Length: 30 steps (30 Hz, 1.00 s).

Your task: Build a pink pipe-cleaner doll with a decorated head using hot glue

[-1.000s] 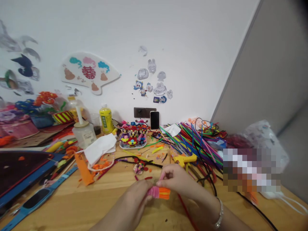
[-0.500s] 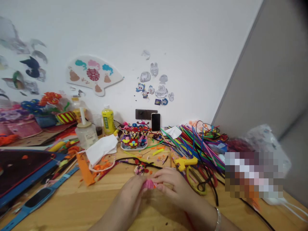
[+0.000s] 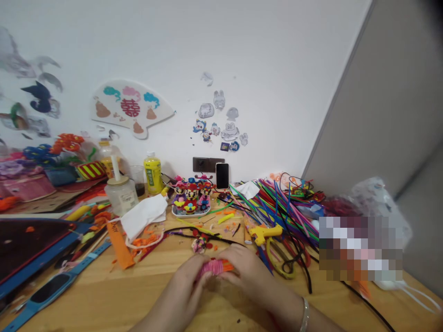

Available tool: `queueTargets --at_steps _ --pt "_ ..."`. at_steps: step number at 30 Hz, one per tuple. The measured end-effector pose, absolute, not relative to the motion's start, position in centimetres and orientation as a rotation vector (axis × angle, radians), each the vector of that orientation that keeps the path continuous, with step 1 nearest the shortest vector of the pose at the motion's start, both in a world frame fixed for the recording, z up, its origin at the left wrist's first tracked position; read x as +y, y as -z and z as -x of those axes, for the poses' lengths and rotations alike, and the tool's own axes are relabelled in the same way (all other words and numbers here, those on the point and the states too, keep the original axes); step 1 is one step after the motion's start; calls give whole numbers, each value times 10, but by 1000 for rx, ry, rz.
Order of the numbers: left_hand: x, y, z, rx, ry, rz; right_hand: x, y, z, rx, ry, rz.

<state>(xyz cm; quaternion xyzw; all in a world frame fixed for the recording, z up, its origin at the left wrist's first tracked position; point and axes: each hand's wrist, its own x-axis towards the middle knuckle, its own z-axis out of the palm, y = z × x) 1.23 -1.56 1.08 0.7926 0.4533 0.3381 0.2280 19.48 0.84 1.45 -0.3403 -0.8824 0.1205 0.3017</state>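
Observation:
My left hand (image 3: 188, 279) and my right hand (image 3: 249, 274) meet low in the middle of the view, just above the wooden table. Both are closed around a pink-and-orange pipe cleaner piece (image 3: 212, 267). Its ridged pink part shows between the fingers, and its orange end lies by my right fingers. Fingertips hide the rest of it. Just beyond my hands lies a small multicoloured figure part (image 3: 199, 245). Farther back, several colourful pipe cleaner figures (image 3: 191, 196) stand on a small white tray (image 3: 180, 213).
To the right are a yellow glue gun (image 3: 266, 234), a yellow loop-shaped handle (image 3: 284, 272) and a heap of pipe cleaners (image 3: 277, 203). A phone (image 3: 222, 176) leans on the wall. On the left are a glass jar (image 3: 121, 196), a yellow bottle (image 3: 152, 174), a tissue (image 3: 143, 219) and a blue-strapped watch (image 3: 51, 290).
My fingers have shifted around the piece, and more of its pink and orange parts now shows. The right hand sits slightly lower. The whole view has moved a little.

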Motion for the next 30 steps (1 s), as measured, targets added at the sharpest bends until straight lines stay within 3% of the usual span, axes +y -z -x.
queueTargets --at_steps 6,10,18,23,30 --pt "-15 -9 -12 1237 -873 -2140 11 -5 -187 -2417 297 803" --pt "-14 -9 -13 1225 -820 -2118 6 -5 -185 -2398 421 792" --pt "-11 -11 -16 1257 -766 -2063 1 -12 -188 -2425 -11 976" --pt "-11 -7 -16 1242 -773 -2080 3 -13 -188 -2298 -479 1185" --pt "-18 -13 -21 1203 -830 -2067 1 -9 -188 -2368 -480 1030"
